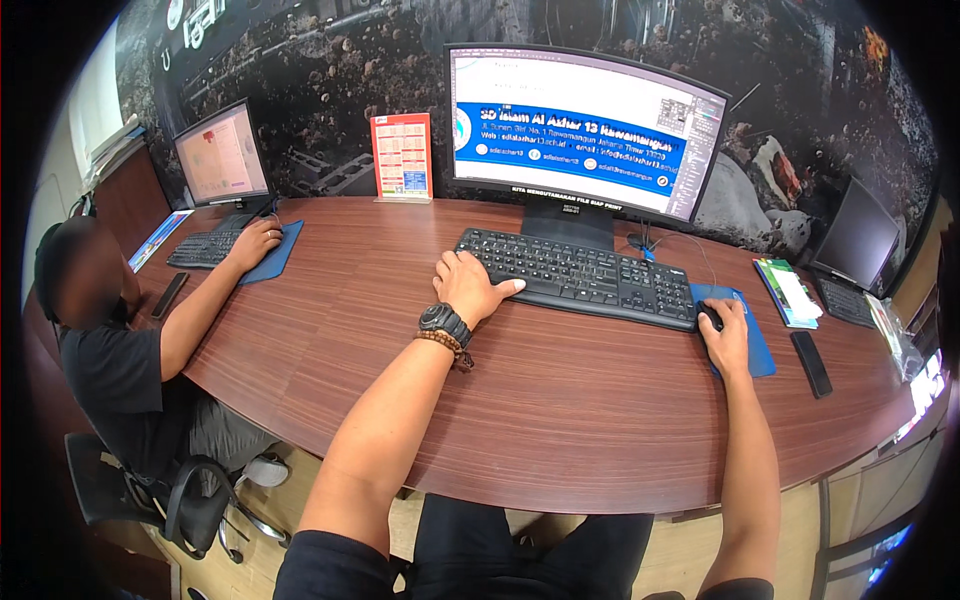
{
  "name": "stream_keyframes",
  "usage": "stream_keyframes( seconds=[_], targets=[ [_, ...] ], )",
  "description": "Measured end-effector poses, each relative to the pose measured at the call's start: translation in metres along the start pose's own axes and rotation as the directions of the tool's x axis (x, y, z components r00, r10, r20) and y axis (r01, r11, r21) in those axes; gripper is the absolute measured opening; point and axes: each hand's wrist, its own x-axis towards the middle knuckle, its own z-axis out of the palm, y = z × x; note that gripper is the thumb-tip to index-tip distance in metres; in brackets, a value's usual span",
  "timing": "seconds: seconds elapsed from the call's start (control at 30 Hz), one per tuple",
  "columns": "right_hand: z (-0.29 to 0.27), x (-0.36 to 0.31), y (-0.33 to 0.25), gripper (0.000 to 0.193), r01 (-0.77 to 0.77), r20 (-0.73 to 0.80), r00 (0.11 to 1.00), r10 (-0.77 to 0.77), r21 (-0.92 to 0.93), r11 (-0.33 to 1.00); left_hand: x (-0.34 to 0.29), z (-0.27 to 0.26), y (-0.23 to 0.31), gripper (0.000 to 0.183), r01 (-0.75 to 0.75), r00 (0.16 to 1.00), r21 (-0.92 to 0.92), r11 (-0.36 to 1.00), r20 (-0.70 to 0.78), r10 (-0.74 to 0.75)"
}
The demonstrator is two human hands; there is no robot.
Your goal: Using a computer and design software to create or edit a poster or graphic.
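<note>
My left hand [466, 287] lies over the left end of a black keyboard [590, 272], fingers on the keys and thumb stretched out along the front edge. A dark watch [444, 321] and a beaded bracelet [448, 342] circle that wrist. To the right of the keyboard, my right hand [727, 338] is wrapped over a dark computer mouse [711, 314], mostly hidden under the fingers. The mouse rests on a blue mouse pad [757, 343]. Behind the keyboard stands a large monitor [590, 85], showing a layout with a blue banner in an editing window.
A red-edged desk calendar [403, 158] stands left of the monitor. At the left, a co-worker [110, 350] sits by another monitor [220, 157] and keyboard. A phone [811, 364], booklets [787, 293] and a dark screen [857, 236] occupy the right side of the wooden desk [560, 420].
</note>
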Motion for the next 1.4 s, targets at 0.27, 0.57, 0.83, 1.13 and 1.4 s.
stream_keyframes(
  seconds=[0.27,0.57,0.83,1.13,1.4],
  targets=[
    [0.001,0.001,0.005,0.031,0.027,-0.006,1.0,-0.027,0.009,1.0,0.001,0.0,0.001,0.104,0.021,1.0,-0.021,1.0,0.021,-0.021],
    [0.003,0.001,0.009,0.032,0.042,-0.013,0.999,-0.042,0.001,0.999,-0.002,-0.006,0.005,0.106,0.013,0.998,0.022,1.0,0.055,-0.014],
    [0.003,0.001,0.009,0.032,0.042,-0.017,0.999,-0.042,-0.006,0.999,-0.001,-0.002,0.003,0.107,-0.003,0.999,0.04,0.999,0.048,0.001],
    [0.004,0.001,0.008,0.032,0.034,-0.02,0.999,-0.034,-0.004,0.999,0.0,-0.004,0.004,0.106,0.011,0.998,0.032,0.999,0.064,-0.013],
    [0.004,0.002,0.011,0.032,0.036,-0.017,0.999,-0.037,-0.007,0.999,-0.001,-0.006,0.006,0.105,0.009,0.997,0.033,0.999,0.074,-0.012]
  ],
)
